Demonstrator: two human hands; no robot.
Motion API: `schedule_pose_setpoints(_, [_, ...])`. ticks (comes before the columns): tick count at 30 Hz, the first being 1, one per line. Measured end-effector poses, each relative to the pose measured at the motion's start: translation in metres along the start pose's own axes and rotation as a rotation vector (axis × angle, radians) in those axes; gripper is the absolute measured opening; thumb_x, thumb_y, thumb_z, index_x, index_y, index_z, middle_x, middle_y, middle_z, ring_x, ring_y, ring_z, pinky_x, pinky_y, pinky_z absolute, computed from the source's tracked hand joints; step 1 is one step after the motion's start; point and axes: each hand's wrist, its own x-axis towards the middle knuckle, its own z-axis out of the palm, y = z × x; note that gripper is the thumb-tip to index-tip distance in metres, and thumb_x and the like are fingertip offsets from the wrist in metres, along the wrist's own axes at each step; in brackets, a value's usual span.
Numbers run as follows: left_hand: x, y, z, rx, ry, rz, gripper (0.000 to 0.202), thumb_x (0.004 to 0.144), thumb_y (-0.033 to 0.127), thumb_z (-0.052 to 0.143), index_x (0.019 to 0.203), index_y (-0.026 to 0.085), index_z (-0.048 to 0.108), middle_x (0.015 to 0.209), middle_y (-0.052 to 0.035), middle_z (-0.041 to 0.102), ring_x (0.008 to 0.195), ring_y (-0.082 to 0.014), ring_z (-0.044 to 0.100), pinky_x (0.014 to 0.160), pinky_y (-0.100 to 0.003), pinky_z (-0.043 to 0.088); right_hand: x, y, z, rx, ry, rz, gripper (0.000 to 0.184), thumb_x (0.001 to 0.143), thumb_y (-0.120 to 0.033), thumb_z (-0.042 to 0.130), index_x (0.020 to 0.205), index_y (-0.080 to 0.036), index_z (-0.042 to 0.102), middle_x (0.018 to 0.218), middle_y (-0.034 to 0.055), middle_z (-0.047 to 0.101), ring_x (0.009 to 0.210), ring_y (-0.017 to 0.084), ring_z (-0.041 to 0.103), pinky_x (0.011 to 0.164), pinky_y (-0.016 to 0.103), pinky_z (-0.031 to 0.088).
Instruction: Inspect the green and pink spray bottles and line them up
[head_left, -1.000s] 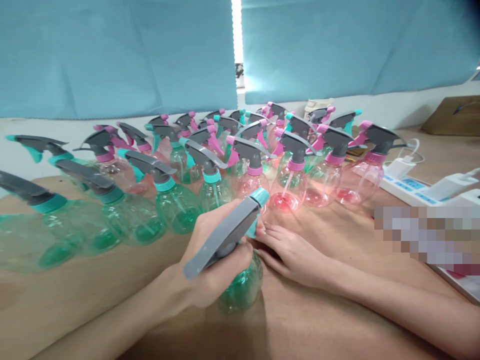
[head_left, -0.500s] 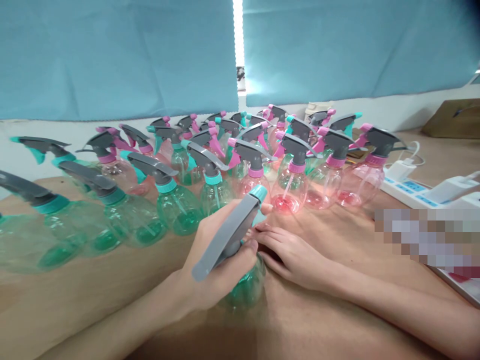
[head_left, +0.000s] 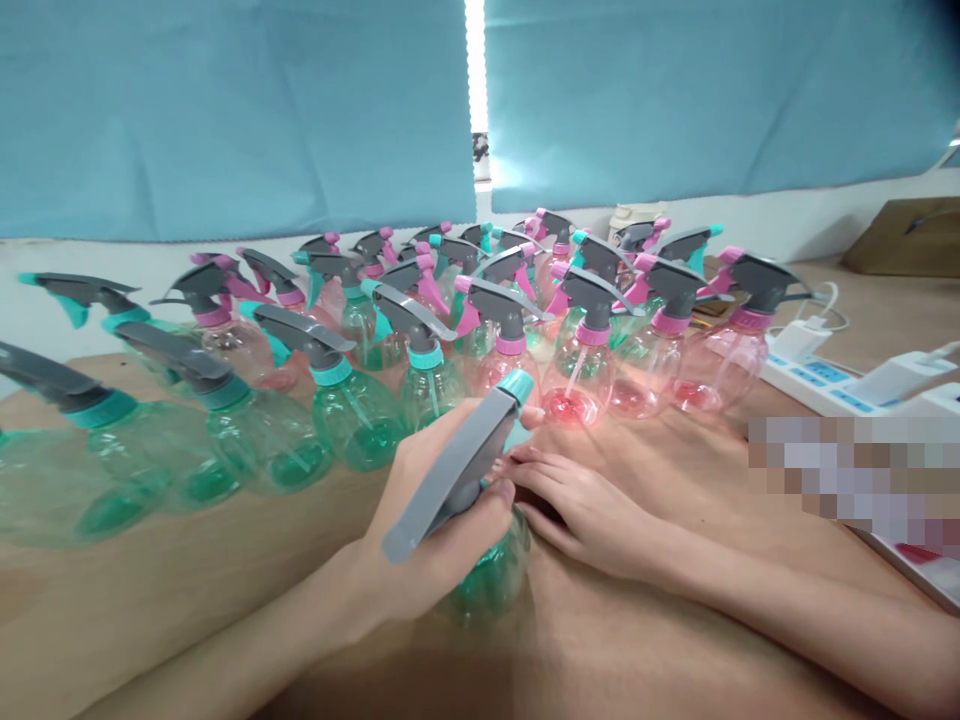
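A green see-through spray bottle stands on the table in front of me. Its grey spray head with a turquoise nozzle points away from me. My left hand is wrapped round the head and neck, thumb on the near side. From the right, my right hand is curved against the bottle, its fingertips by the left thumb. The bottle hides part of its grip. Just beyond are a green bottle with a turquoise collar and a pink bottle with a pink collar.
Several more green and pink spray bottles stand in rows across the wooden table. A white power strip with plugged-in chargers lies at the right, near a pixelated patch. Blue curtains hang behind. A brown bag-like object sits at the far right.
Almost nothing differs. Both hands keep the same place on the spray bottle, and the other bottles have not moved.
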Motion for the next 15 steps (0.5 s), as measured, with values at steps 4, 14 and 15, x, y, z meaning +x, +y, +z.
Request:
schedule_pose_setpoints(4, [-0.0014,0.0004,-0.0016,-0.020,-0.025,0.006,0.038,0.072,0.017,0.051,0.108,0.025,0.062,0.084,0.0014,0.061,0.067,-0.0167,0.057,0.070,-0.028,0.053,0.0008,-0.0013,-0.0011,0.004,-0.013,0.005,0.027,0.098,-0.019,0.047,0.121,-0.015,0.060,0.122,0.0127,0.068,0.124,0.027,0.058,0.105,0.046,0.049])
schedule_pose_setpoints(14, [0.0008,-0.0036,-0.0007,-0.049,-0.013,0.104,0.039,0.075,0.011,0.048,0.111,0.018,0.062,0.098,-0.0029,0.063,0.087,-0.0179,0.064,0.085,-0.028,0.051,0.0005,0.0001,-0.0011,0.004,-0.007,-0.015,0.030,0.098,-0.019,0.047,0.124,-0.014,0.061,0.124,0.0132,0.068,0.123,0.026,0.059,0.104,0.045,0.050])
schedule_pose_setpoints(15, [0.0007,-0.0030,-0.0006,-0.048,-0.010,0.103,0.039,0.076,0.011,0.048,0.112,0.016,0.062,0.098,-0.0037,0.063,0.087,-0.0177,0.064,0.085,-0.028,0.051,0.0008,0.0002,-0.0012,0.000,-0.009,-0.024,0.030,0.098,-0.019,0.047,0.123,-0.014,0.062,0.125,0.0128,0.068,0.123,0.026,0.059,0.105,0.045,0.049])
